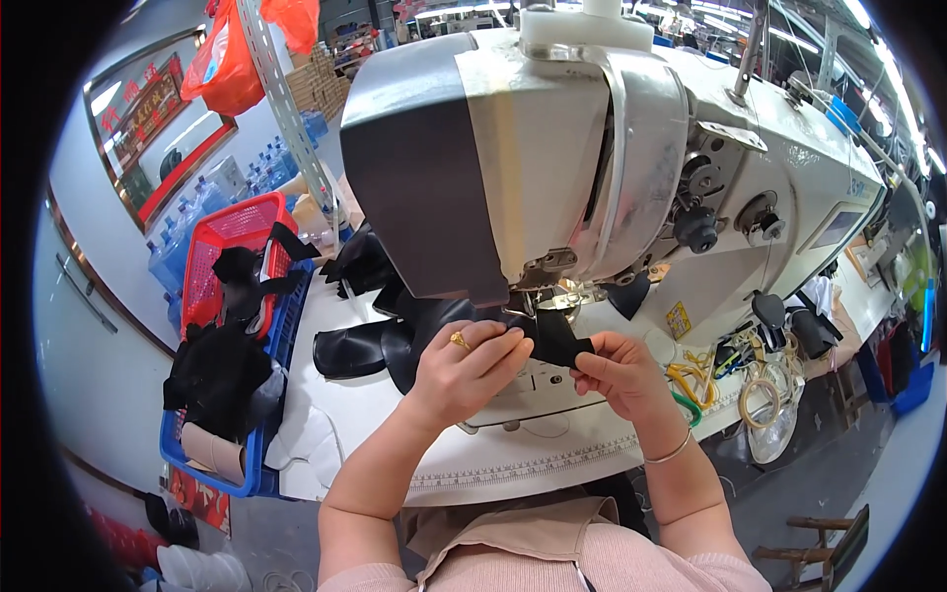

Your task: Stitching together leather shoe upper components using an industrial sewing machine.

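A large white industrial sewing machine (552,148) fills the middle of the view. Under its needle lies a black leather-like piece (560,340). My left hand (466,370), with a gold ring, has its fingers bent and pressed on this piece just left of the needle. At the piece's right edge, my right hand (623,373) pinches it between thumb and fingers. The needle tip is hidden behind the machine head and my fingers. Several more black cut pieces (353,350) lie to the left of my left hand, partly overlapping.
A blue crate (232,483) on the left holds black scraps and a cardboard roll, with a red basket (207,232) behind it. Yellow-handled scissors (692,385), a tape roll (759,404) and tools lie on the right. A printed ruler (533,464) edges the table.
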Available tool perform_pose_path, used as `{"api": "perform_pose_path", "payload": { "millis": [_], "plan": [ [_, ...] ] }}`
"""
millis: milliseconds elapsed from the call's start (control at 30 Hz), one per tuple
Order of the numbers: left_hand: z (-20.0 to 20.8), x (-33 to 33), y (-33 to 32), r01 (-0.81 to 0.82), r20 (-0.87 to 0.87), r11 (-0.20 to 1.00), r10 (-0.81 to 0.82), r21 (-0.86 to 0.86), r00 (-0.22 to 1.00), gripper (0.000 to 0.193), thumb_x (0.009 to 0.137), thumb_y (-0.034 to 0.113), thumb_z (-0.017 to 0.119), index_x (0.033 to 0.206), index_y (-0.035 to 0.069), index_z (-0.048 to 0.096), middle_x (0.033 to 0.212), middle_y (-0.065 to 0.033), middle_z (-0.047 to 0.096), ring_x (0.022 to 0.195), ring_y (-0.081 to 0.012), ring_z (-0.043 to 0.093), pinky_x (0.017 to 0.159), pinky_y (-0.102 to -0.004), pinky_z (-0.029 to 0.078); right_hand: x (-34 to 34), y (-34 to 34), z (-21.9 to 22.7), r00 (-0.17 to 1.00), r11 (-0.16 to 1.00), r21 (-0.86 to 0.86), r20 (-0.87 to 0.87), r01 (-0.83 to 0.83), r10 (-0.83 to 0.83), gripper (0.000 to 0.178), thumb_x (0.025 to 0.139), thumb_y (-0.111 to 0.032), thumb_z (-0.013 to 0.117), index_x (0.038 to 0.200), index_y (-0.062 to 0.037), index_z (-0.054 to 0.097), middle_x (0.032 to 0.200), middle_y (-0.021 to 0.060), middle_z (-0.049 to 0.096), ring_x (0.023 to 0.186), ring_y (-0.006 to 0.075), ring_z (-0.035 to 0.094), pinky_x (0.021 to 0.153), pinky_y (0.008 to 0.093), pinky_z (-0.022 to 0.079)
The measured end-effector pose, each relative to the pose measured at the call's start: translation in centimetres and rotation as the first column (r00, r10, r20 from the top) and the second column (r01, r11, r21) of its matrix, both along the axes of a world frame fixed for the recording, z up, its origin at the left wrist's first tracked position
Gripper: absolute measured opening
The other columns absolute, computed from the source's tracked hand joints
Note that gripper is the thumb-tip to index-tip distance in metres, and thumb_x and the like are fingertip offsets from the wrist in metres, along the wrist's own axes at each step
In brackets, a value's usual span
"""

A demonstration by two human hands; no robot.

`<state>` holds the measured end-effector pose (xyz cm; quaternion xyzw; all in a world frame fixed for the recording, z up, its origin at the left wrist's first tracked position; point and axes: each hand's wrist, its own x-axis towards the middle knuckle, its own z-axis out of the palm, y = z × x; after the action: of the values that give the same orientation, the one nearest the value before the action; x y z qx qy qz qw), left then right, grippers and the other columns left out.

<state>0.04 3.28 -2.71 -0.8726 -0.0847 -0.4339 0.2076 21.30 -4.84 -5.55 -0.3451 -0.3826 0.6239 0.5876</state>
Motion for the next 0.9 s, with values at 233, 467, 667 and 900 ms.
{"api": "perform_pose_path", "payload": {
  "millis": [233,467,667,900],
  "plan": [
    [0.2,0.6,0.2,-0.003,0.038,1.000,0.003,0.004,0.999,0.024,0.059,0.008,0.064,0.083,0.009,0.067,0.088,-0.0003,0.062,0.081,-0.0153,0.060,0.066,-0.0279,0.049,0.7,0.8,0.0,0.995,1.000,-0.001,-0.092,-0.031,0.031,0.014,0.084,-0.008,0.060,0.094,0.0018,0.057,0.080,0.0087,0.063,0.062,0.0112,0.059,0.058,0.0225,0.051],
    [-0.2,0.6,1.0,0.045,0.088,0.999,-0.044,-0.008,0.995,0.022,0.058,0.007,0.064,0.079,0.008,0.066,0.083,-0.0005,0.063,0.079,-0.0157,0.061,0.065,-0.0284,0.049,0.9,1.3,0.3,0.990,1.000,0.003,-0.138,-0.006,0.007,0.013,0.085,-0.009,0.059,0.093,0.0010,0.056,0.083,0.0092,0.063,0.065,0.0123,0.062,0.063,0.0251,0.054],
    [-0.4,0.9,2.1,0.028,0.115,0.999,-0.023,-0.035,0.993,0.018,0.062,0.010,0.064,0.080,0.009,0.066,0.081,0.0014,0.061,0.077,-0.0149,0.059,0.064,-0.0277,0.046,0.9,2.5,1.0,0.986,1.000,-0.026,-0.167,0.014,-0.018,0.013,0.083,-0.008,0.060,0.093,-0.0013,0.056,0.083,0.0089,0.064,0.065,0.0123,0.063,0.063,0.0264,0.055],
    [-1.5,1.3,2.9,-0.058,0.178,0.995,0.073,-0.083,0.981,0.017,0.058,0.006,0.073,0.071,0.013,0.064,0.076,0.0001,0.060,0.070,-0.0189,0.058,0.060,-0.0300,0.047,0.4,3.8,1.2,0.979,0.980,-0.007,-0.037,0.199,-0.199,0.015,0.081,-0.004,0.057,0.096,-0.0020,0.055,0.078,0.0086,0.062,0.058,0.0102,0.059,0.055,0.0241,0.052]
  ]
}}
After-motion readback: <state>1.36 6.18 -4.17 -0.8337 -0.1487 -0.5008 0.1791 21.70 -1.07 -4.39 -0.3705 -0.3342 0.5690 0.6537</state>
